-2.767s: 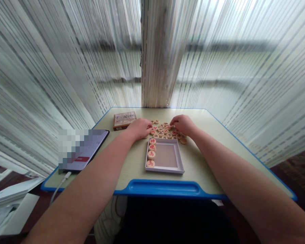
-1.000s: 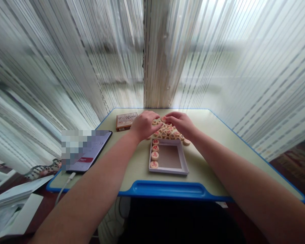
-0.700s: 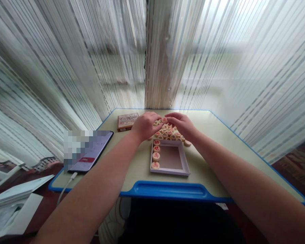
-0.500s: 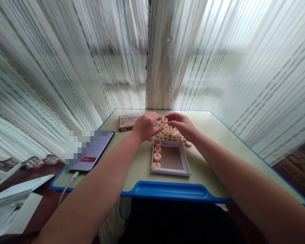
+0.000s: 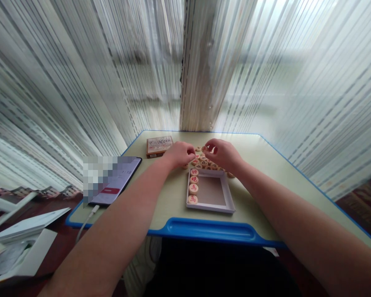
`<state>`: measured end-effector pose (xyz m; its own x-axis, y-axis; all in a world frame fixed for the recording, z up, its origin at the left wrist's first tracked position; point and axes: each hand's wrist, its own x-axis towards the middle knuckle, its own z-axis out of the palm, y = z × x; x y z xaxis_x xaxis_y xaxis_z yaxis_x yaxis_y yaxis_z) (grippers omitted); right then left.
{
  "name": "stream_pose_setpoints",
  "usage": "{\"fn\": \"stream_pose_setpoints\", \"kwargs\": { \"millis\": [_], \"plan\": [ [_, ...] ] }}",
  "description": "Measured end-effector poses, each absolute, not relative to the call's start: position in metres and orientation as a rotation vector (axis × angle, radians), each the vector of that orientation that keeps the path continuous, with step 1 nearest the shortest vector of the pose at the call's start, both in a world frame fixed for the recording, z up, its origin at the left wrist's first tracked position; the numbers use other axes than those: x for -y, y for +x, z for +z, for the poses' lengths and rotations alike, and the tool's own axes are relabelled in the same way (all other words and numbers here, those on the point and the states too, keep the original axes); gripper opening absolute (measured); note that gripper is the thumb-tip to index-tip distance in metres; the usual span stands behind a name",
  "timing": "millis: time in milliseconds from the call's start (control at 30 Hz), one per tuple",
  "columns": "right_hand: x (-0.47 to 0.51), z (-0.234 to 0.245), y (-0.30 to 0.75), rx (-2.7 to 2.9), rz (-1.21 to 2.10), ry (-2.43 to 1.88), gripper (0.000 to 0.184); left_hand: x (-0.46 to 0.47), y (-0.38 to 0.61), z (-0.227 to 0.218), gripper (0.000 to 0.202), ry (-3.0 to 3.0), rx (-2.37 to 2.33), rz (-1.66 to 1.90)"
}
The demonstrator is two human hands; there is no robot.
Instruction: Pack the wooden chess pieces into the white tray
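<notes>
Several round wooden Chinese chess pieces (image 5: 204, 163) lie in a loose cluster behind a shallow white box tray (image 5: 229, 192). Down the tray's left side runs a column of pieces with red characters (image 5: 193, 188). My right hand (image 5: 224, 153) is at the back of the cluster, its fingertips closed on one chess piece (image 5: 204, 149). Left of the cluster, my left hand (image 5: 181, 154) has its fingers curled together close to the pieces; whatever they may hold is hidden.
A printed chess box (image 5: 159, 146) sits at the table's back left. A phone (image 5: 119, 181) with a white charging cable (image 5: 91, 215) lies at the left edge. The table (image 5: 267, 177) has a blue rim and front groove. Striped curtains (image 5: 148, 62) hang behind it.
The red-marked piece no longer shows between my left fingertips. My left hand has drawn slightly down, and my right fingers have closed round a piece. The whole view has shifted slightly.
</notes>
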<state>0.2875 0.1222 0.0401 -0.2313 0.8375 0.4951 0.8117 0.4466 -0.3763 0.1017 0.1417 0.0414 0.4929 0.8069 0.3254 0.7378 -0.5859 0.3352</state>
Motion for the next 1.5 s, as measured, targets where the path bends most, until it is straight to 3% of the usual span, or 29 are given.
{"fn": "stream_pose_setpoints", "kwargs": {
  "millis": [167, 667, 867, 1500],
  "plan": [
    [-0.119, 0.041, 0.287, 2.125, -0.158, -1.424, 0.021, -0.138, 0.102, 0.044, 0.031, 2.468, -1.266, 0.469],
    [-0.117, 0.040, 0.286, 2.171, -0.185, -1.481, 0.024, -0.132, 0.099, 0.052, 0.025, 2.377, -1.064, 0.245],
    [-0.116, 0.040, 0.284, 2.168, -0.203, -1.497, 0.023, -0.125, 0.106, 0.054, 0.029, 2.376, -1.087, 0.285],
    [-0.115, 0.043, 0.285, 2.131, -0.256, -1.507, 0.023, -0.116, 0.113, 0.061, 0.016, 2.415, -1.082, 0.288]
  ]
}}
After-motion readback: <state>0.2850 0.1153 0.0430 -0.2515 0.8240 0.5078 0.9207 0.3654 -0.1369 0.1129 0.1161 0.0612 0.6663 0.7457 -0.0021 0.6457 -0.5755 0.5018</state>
